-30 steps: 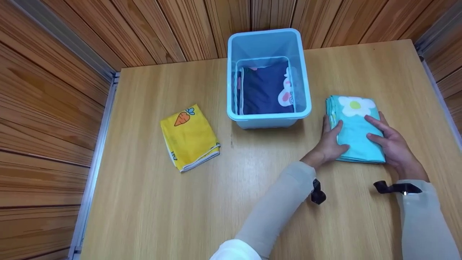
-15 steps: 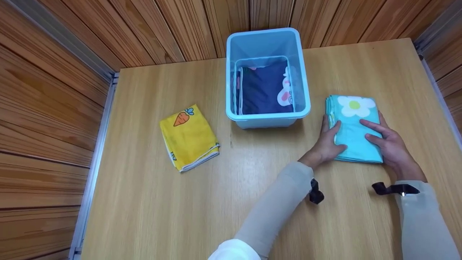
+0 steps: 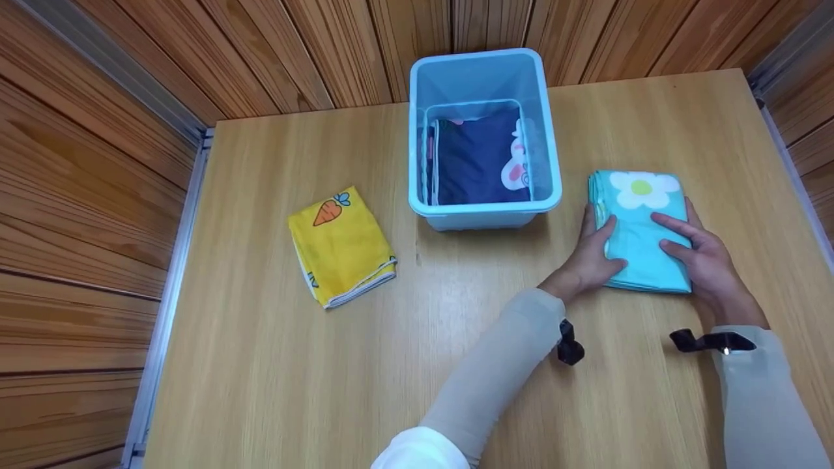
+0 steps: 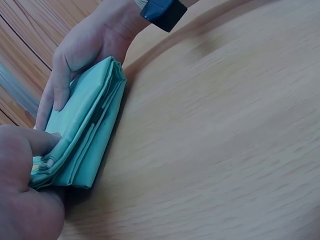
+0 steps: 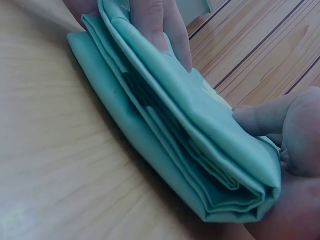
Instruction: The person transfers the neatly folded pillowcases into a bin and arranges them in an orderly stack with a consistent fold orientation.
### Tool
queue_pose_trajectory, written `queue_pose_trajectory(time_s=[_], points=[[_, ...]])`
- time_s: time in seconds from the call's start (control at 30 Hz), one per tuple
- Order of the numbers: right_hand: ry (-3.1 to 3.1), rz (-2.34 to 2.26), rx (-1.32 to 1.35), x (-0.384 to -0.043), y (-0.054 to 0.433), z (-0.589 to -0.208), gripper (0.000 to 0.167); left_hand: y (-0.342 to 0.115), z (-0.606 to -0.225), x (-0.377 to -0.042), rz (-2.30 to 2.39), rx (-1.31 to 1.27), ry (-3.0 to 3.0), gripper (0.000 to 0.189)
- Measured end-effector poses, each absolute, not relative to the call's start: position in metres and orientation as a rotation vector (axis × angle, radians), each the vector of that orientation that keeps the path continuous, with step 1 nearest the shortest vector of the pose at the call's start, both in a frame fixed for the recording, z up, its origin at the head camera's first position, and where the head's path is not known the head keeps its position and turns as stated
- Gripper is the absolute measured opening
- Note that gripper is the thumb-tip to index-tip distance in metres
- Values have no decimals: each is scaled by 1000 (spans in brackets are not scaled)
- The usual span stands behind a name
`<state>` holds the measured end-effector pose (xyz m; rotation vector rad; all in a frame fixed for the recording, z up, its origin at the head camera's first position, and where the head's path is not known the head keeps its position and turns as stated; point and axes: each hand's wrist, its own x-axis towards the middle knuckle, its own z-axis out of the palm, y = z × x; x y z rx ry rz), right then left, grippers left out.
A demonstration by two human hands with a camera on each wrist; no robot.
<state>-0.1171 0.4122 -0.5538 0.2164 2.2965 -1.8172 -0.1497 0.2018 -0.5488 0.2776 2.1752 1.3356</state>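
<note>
In the head view a folded turquoise cloth [image 3: 642, 244] with a white flower lies on the right side of the table. My left hand [image 3: 586, 260] grips its left edge, the thumb side on top and other fingers partly hidden. At the opposite edge my right hand [image 3: 717, 270] holds it, with two digits over the top and the rest out of sight. Stacked layers of the folded cloth [image 5: 175, 110] fill the right wrist view. The left wrist view shows the near end of the cloth [image 4: 92, 130] close to the tabletop, between both hands.
A light-blue plastic bin [image 3: 485, 210] stands at the back of the table with a folded navy cloth [image 3: 472, 163] inside, a rabbit print on it. Left of it lies a folded yellow cloth [image 3: 345, 254] with a carrot print. Wood-panelled walls [image 3: 313, 52] border the table.
The right hand's fingertip has slid slightly left and down across the turquoise cloth, off the flower. Both hands otherwise stay where they were, and the cloth has hardly shifted.
</note>
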Motion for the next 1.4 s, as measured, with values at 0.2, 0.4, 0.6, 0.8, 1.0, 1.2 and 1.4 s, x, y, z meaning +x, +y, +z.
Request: queue_pose_trajectory(time_s=[0.2,0.4,0.6,0.8,1.0,1.2,1.4], points=[[2239,-1886,241,-117,410,-546,49,200,-541,-152,1356,260,2167,75],[2210,-1933,252,-119,407,-538,49,196,-533,-156,1406,296,2157,74],[2155,-2037,257,-121,406,-531,49,193,-527,-158,1469,332,2123,76],[2121,-2078,266,-120,405,-525,50,193,-522,-158,1460,319,2127,76],[2082,-2111,270,-119,407,-521,49,194,-517,-157,1443,319,2142,76],[2085,-2114,230,-121,408,-515,50,194,-512,-158,1442,309,2159,77],[2098,-2130,201,-122,408,-510,50,193,-507,-159,1467,325,2145,77]])
